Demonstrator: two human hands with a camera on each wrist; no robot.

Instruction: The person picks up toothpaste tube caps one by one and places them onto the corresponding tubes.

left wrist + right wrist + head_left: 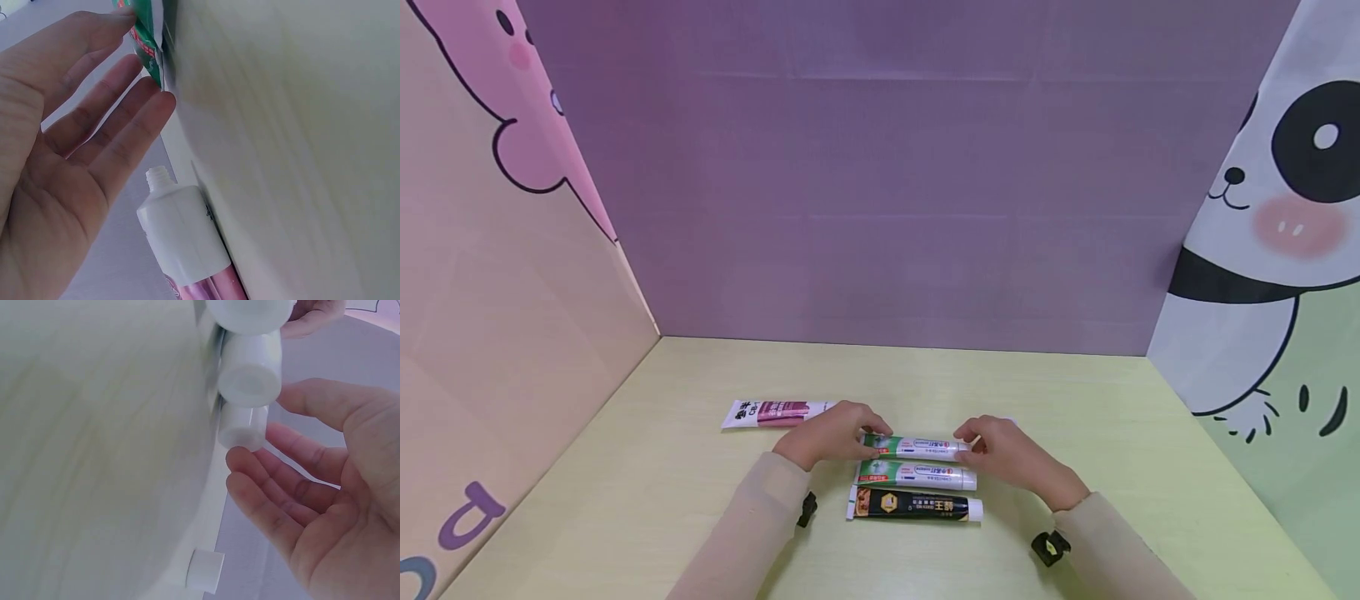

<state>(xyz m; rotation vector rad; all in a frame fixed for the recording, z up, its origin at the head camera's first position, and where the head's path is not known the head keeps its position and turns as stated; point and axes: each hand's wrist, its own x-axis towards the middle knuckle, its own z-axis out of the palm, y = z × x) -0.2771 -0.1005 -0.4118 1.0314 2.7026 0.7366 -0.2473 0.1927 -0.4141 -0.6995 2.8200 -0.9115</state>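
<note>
Three capped tubes lie side by side in a row. The far one is a green and white toothpaste tube (925,449). A matching toothpaste tube (917,476) lies in the middle, and a black tube (917,505) with a white cap is nearest. My left hand (835,433) pinches the flat crimped end of the far toothpaste tube, thumb on the near side. At the other end, my right hand (1007,454) holds that tube by its white cap (242,430) between thumb and fingers. The right thumb is close to the middle tube's cap (250,378).
Behind my left hand lies a pink and white tube (782,412), its bare threaded neck (159,178) showing in the left wrist view. A loose white cap (205,570) stands beyond my right hand. A purple wall (910,208) closes off the back of the pale table (625,500).
</note>
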